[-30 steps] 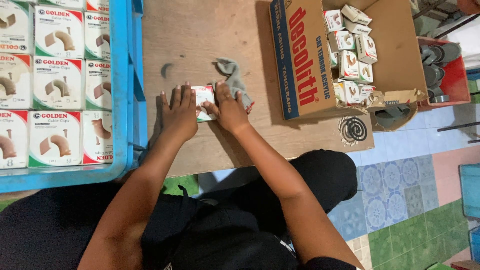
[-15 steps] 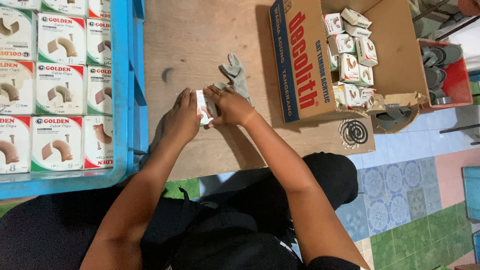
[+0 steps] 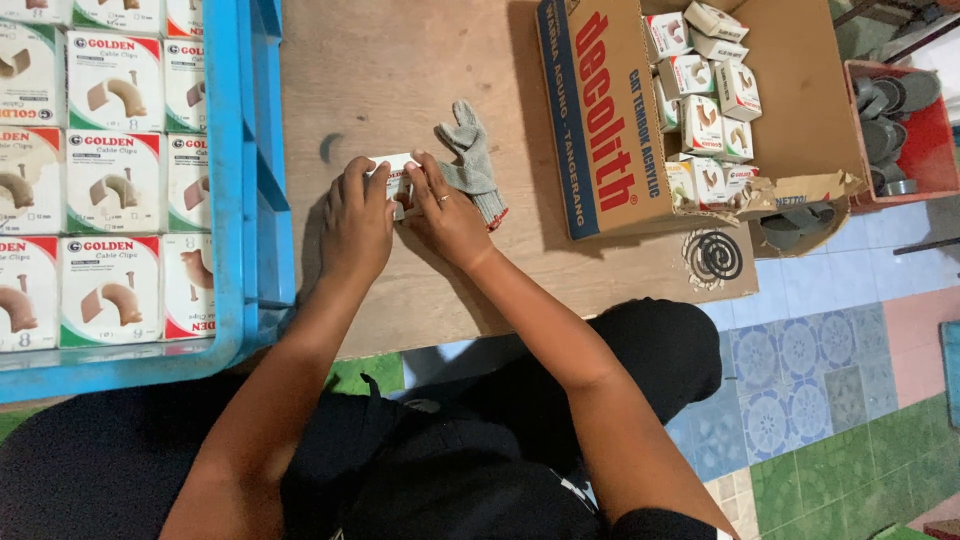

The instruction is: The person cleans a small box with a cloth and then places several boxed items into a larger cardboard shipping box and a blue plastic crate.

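Small white box [image 3: 398,180] now lowered back onto tabletop [image 3: 400,60], left hand [image 3: 357,222] and right hand [image 3: 448,213] both gripping it at frame centre, grey glove [image 3: 470,160] touching right hand.

Wooden table [image 3: 420,60]: glove [image 3: 470,160], carton [image 3: 610,110], crate [image 3: 250,200].

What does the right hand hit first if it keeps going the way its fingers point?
The right hand points up the board and already touches the small white box. Just past it lies the grey glove, probably met first; beyond looks like bare wooden board.
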